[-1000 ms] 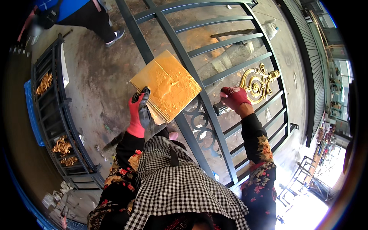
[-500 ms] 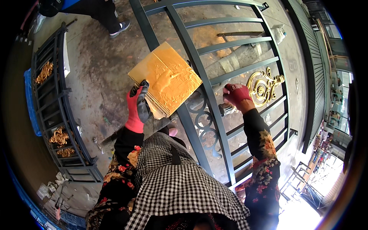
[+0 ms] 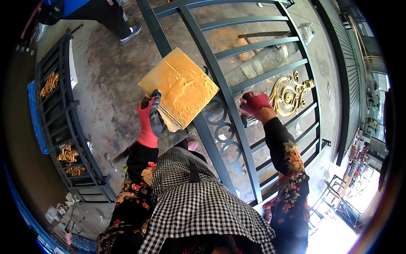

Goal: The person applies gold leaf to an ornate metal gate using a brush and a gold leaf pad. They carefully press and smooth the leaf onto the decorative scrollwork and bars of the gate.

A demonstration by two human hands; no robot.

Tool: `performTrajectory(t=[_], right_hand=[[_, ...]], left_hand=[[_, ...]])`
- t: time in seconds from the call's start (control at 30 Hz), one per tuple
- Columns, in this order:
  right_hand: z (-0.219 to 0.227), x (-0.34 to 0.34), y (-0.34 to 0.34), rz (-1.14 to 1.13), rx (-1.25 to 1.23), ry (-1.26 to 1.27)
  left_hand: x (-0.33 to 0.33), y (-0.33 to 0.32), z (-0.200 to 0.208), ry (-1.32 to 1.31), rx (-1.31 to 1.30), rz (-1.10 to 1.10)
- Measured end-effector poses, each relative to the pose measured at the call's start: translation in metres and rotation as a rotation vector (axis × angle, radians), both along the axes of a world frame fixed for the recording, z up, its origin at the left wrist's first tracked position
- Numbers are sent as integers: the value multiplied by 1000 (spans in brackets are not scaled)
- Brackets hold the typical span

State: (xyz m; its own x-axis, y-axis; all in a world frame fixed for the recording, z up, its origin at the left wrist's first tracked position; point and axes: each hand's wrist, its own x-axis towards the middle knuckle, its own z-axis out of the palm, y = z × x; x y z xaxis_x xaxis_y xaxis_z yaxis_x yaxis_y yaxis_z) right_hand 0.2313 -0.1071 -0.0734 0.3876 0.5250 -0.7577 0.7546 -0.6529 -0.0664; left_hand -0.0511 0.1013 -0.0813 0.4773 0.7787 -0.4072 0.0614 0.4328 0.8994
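Nudged slightly left since a second ago, the red-gloved left hand [image 3: 151,115] grips gold-smeared square cardboard [image 3: 182,91] over the left edge of the dark grey metal railing [image 3: 243,148]; the right hand [image 3: 257,105] curls, contents unclear, beside gold scrollwork [image 3: 288,98]. Painting seems underway; the next move calls for level cardboard.

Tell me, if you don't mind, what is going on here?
A gloved person holds a square, gold-smeared board in the left hand. The right hand, fingers curled, is at a dark metal railing, near a gold scroll ornament; whether it grips anything is unclear. A second railing with gold ornaments is off to the left, and another person shows at the top left.
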Motion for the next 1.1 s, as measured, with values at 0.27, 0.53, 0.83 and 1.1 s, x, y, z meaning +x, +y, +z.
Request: performTrajectory(t=[0.27, 0.53, 0.83, 1.1], right_hand=[[15, -7, -21, 34, 226, -10], [24, -41, -98, -218, 384, -76], [2, -84, -112, -305, 875, -477], [9, -95, -112, -313, 942, -563]], left_hand=[[8, 1, 5, -70, -26, 41], [12, 2, 12, -76, 8, 110], [19, 9, 7, -22, 183, -70], [34, -1, 12, -96, 43, -15]])
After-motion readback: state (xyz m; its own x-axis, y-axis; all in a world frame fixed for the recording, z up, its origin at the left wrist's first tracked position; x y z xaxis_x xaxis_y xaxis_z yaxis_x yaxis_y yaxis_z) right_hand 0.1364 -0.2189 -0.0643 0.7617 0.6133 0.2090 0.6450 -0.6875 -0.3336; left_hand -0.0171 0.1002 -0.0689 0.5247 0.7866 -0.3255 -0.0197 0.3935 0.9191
